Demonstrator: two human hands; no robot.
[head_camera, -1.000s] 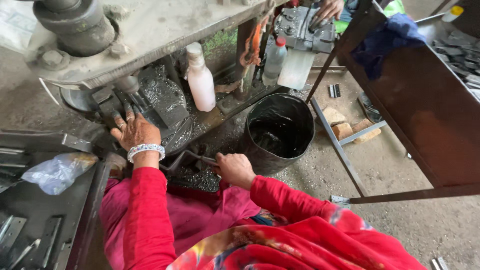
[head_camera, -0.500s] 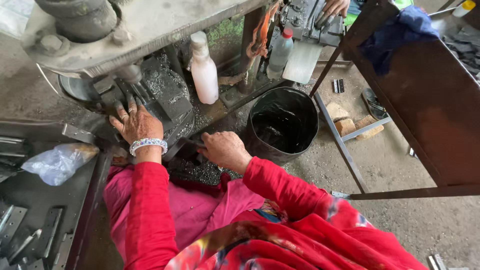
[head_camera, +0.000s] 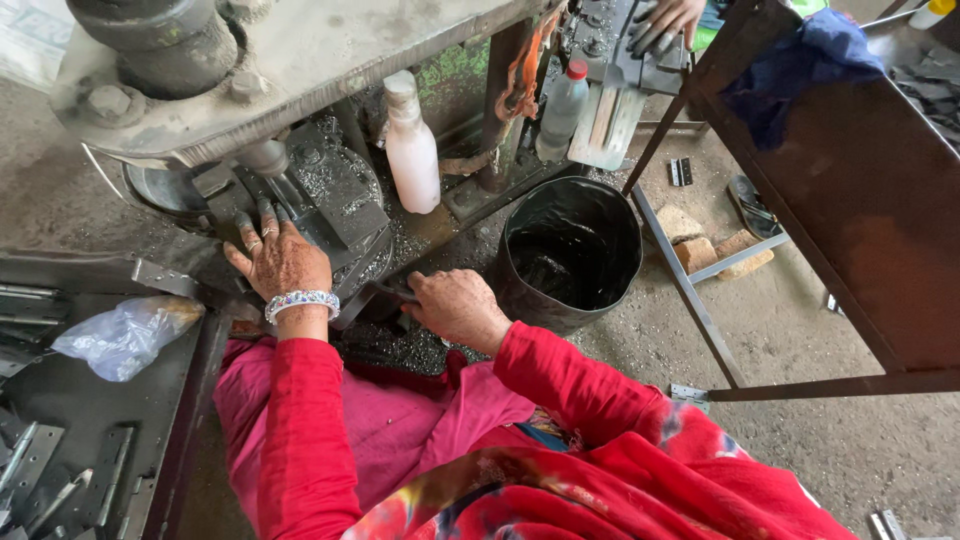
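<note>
Under the press, the left hand (head_camera: 280, 258) lies open on the die block (head_camera: 335, 205); the right hand (head_camera: 455, 305) grips a lever (head_camera: 375, 295).

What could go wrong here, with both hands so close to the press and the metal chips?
1. The left hand lies spread on the die block, right under the press head; it might get crushed if the press came down.
2. The right hand grips a dark metal piece among loose metal chips; bare skin could be cut.
3. The open black bucket stands beside the right arm and might be knocked over.
</note>
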